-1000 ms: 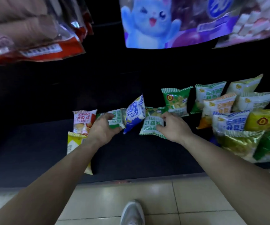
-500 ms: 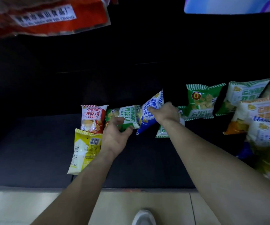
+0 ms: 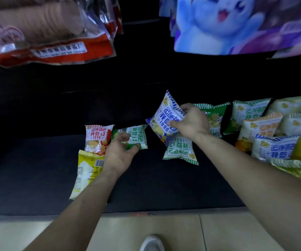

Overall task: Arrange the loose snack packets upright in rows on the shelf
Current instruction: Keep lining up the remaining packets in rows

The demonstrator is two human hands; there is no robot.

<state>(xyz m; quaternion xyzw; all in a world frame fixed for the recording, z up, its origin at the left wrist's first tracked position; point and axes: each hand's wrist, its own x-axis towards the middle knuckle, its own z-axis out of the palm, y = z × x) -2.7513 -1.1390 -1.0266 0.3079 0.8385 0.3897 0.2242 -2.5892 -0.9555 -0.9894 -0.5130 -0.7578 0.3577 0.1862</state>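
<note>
You see glossy plastic film on the blue packet (image 3: 166, 116) and the green packet (image 3: 137, 137), crinkled and catching light; the shelf (image 3: 37, 169) looks matt and dark, and the floor tiles (image 3: 227, 232) below it look smooth with a slight sheen

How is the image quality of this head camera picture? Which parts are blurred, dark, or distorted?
Head view: the hanging red and clear plastic bag and the blue cartoon cat bag at the top are blurred; the black shelf and its back are very dark, hiding detail; the blue and white snack packet is lit and readable; wide-angle bending stretches the edges.
</note>
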